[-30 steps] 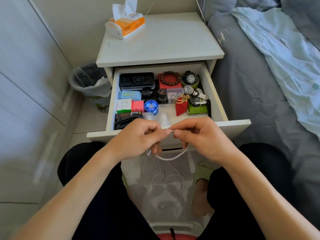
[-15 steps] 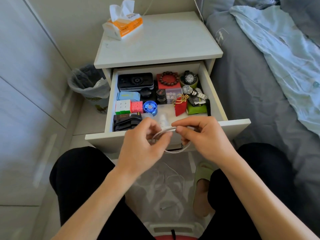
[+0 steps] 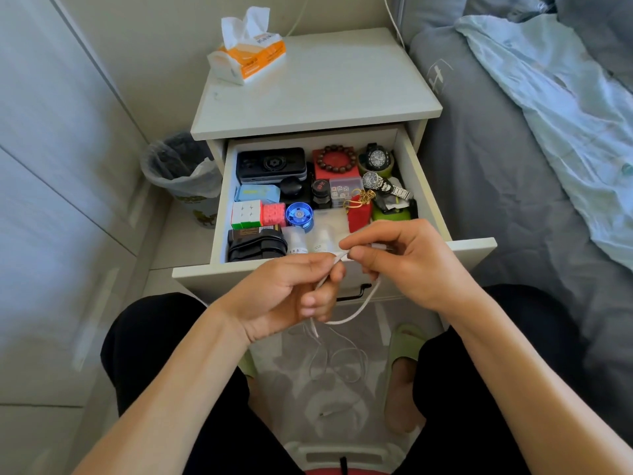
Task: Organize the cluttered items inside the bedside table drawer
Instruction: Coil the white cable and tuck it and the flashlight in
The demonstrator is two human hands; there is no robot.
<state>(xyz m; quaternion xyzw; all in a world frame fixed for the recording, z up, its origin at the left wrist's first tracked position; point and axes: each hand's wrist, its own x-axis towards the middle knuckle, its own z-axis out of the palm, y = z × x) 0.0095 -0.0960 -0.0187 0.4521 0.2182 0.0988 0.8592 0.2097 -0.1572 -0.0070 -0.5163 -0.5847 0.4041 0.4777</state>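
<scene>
Both your hands are on that white cable (image 3: 356, 311) in the head view, lower middle of the frame, just in front of the open drawer (image 3: 411, 186). Your left hand (image 3: 287, 296) has its fingers curled round the strands, pinching them at the top, and your right hand (image 3: 407, 265) is pinching the cable right beside it, fingertips nearly touching the left ones. One loop sags below the hands and the loose tail (image 3: 337, 378) trails down between your knees toward the floor.

What's changed: half a second ago your left hand was turned over the top of the bundle, mid-wrap, with the loop tucked up close. Now it's rolled back with the palm side facing you and the loop has dropped open again under your right hand. So my read is you've laid on one more turn and are setting up the next, but plenty of slack is left hanging.

Drawer itself looks the same as a second ago: cube puzzles (image 3: 258, 214), blue round tin (image 3: 299, 216), bead bracelet (image 3: 338, 158) and the watches (image 3: 378, 169) at the right all sitting put. Only the cable seems left to stow, probably in that bare patch at centre front (image 3: 330, 221).
</scene>
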